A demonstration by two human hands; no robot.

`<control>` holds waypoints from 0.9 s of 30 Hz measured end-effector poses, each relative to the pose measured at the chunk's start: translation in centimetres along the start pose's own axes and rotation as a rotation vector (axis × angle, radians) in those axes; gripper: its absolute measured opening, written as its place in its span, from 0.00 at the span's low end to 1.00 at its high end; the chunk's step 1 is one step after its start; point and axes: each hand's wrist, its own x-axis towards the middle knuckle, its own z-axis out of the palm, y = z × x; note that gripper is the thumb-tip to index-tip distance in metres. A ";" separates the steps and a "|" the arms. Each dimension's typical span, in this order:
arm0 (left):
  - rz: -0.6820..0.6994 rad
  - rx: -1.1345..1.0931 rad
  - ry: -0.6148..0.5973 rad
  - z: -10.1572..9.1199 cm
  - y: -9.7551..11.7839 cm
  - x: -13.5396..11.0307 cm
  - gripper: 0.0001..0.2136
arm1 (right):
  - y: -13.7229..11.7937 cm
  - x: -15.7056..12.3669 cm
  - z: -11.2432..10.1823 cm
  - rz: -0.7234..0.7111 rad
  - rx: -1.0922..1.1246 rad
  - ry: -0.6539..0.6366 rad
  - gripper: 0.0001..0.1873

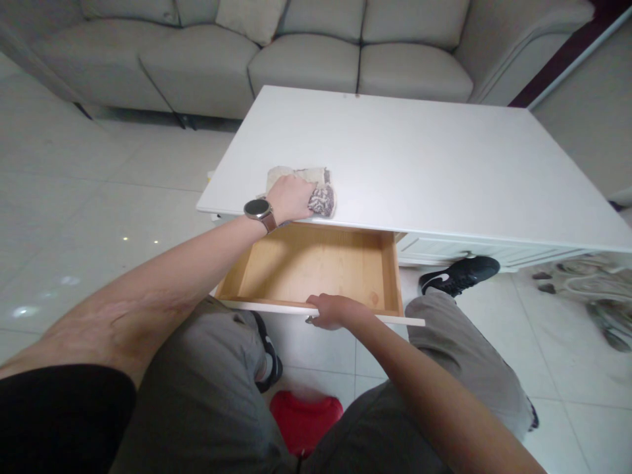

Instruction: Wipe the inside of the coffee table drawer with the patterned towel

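My L hand (291, 197) is clenching a beige-&-brown patterned cloth (323, 201), its fist resting on the white coffee table (424, 158) at the near edge, toward the L end. A round, dark-faced wristwatch (258, 209) w/ brown strap is circling that wrist. My R hand (330, 311) is grasping the front of an open wooden drawer (296, 270), thumb lying over the top edge, nxt to a small shiny knob (309, 320). The drawer is jutting toward me from under the tabletop, just below the cloth; its pale wood bottom is showing, partly shadowed. My legs, in gray trousers (197, 382), are straddling it; a black sneaker (467, 272) w/ white logo is resting on the tile floor (64, 263), R side. A red object (306, 418) is showing btwn my thighs. Beyond the table, a gray sofa (309, 62) w/ a throw pillow (251, 16) is filling the bkgd.
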 end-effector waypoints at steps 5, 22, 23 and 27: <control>-0.009 -0.002 0.000 0.2 -0.1 0.0 0.20 | 0.0 0.0 0.0 0.004 0.002 0.009 0.25; 0.702 0.061 -0.047 10.0 8.2 -5.0 0.18 | -0.3 -0.1 0.0 0.025 -0.028 0.011 0.28; 0.682 0.062 -0.098 11.6 7.9 -5.4 0.20 | -0.4 -0.2 0.1 0.027 -0.036 0.020 0.27; 0.338 0.107 -0.297 15.1 3.8 -5.9 0.29 | -0.5 -0.5 0.5 0.025 -0.064 0.055 0.26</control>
